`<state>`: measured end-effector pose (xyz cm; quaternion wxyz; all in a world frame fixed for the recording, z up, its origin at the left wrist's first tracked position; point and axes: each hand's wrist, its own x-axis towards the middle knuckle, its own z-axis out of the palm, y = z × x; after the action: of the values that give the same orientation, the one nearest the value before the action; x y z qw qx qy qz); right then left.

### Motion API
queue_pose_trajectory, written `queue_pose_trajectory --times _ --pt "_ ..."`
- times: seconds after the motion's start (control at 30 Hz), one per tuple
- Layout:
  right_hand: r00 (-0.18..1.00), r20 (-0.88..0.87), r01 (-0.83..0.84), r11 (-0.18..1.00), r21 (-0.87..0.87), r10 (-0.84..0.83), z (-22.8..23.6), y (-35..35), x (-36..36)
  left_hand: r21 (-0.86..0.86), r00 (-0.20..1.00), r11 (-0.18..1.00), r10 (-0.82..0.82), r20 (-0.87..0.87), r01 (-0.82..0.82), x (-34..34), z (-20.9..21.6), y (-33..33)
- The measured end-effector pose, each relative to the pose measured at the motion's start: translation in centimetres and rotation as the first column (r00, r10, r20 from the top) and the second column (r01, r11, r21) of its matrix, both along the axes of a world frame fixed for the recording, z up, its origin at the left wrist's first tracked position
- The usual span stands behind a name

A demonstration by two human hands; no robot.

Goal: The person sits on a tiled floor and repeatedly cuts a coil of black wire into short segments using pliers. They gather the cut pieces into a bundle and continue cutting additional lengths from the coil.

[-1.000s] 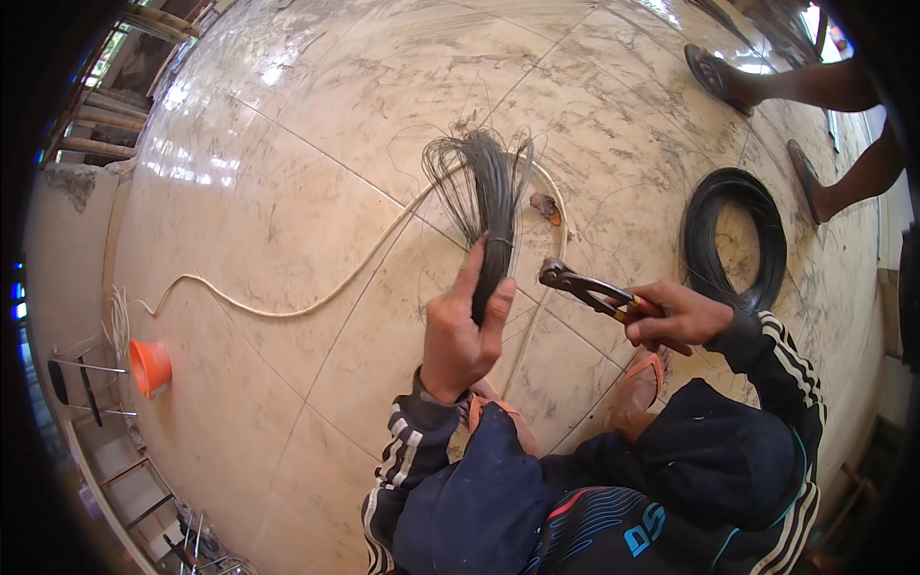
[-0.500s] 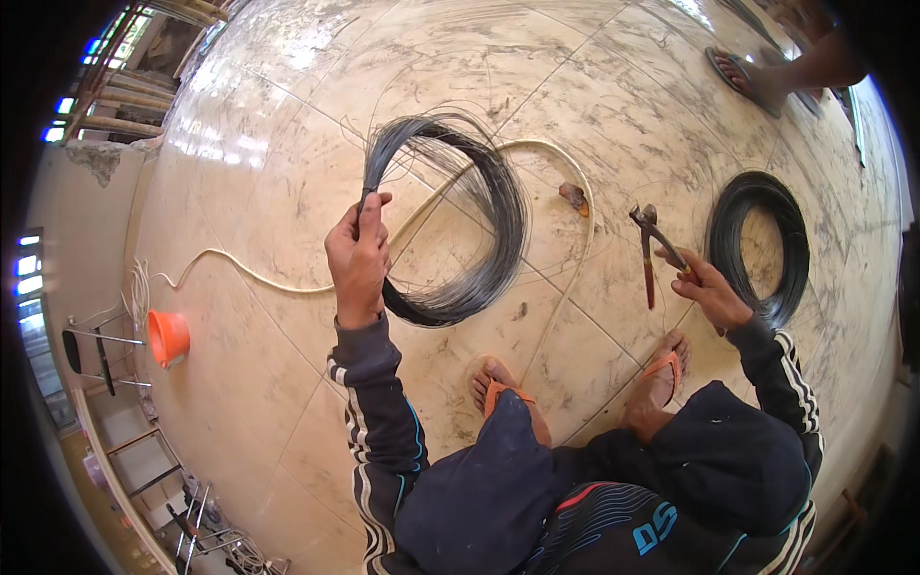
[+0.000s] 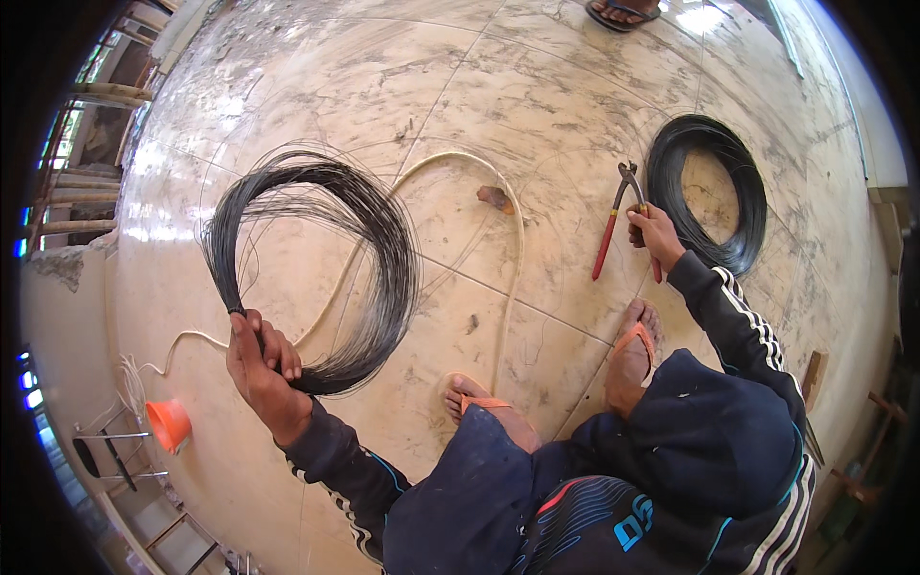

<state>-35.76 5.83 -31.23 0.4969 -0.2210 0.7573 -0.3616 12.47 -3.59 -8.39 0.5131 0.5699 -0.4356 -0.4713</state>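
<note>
My left hand point(image 3: 264, 369) grips a loose coil of thin black wire point(image 3: 388, 259) by its lower left side, with stray strands fanning out at the top. In my right hand point(image 3: 656, 238) is one red handle of a pair of pincers point(image 3: 628, 187); the other handle hangs free and the jaws stand apart, pointing away from me. Just beyond that hand, a second coil of black wire point(image 3: 747, 206), more tightly wound, lies on the floor.
A cream cable point(image 3: 518, 249) snakes over the dirty tiled floor point(image 3: 556, 383) under the held coil. A small brown lump point(image 3: 495, 198) lies beside it. An orange bucket point(image 3: 169, 425) is at the left. Another person's sandalled foot point(image 3: 623, 11) shows at the far edge.
My left hand has carried its coil left and nearer to me. The pincers have turned, their handles now spread wider. The other person's foot appears farther away and more to the left.
</note>
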Motion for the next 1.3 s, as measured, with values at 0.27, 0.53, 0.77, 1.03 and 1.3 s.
queue_pose_trajectory --times 0.27,0.53,0.77,1.03,1.3 --pt "0.487 -0.851 -0.369 0.929 0.005 0.198 2.3 -1.3 3.2 -0.176 0.948 0.980 0.144 0.283 -0.097 1.0 1.1 1.9" --pt "0.524 -0.848 -0.830 0.271 -0.487 0.083 19.4 -7.9 14.5 -0.163 0.738 0.946 -0.104 0.667 0.280 -0.2 4.0 2.4" --pt "0.338 -0.938 -0.939 -0.038 -0.341 0.070 23.8 -13.2 23.2 -0.092 0.592 0.892 -0.213 0.777 0.442 -2.7 6.8 3.5" --pt "0.588 -0.744 -0.770 -0.059 -0.635 0.317 21.7 -15.4 18.4 -0.209 0.702 0.849 -0.236 0.672 0.486 -2.5 6.5 5.3" --pt "0.453 -0.579 -0.832 0.088 -0.548 0.677 25.9 -14.2 17.9 -0.282 0.851 0.888 -0.193 0.488 0.363 -0.6 5.3 5.6"
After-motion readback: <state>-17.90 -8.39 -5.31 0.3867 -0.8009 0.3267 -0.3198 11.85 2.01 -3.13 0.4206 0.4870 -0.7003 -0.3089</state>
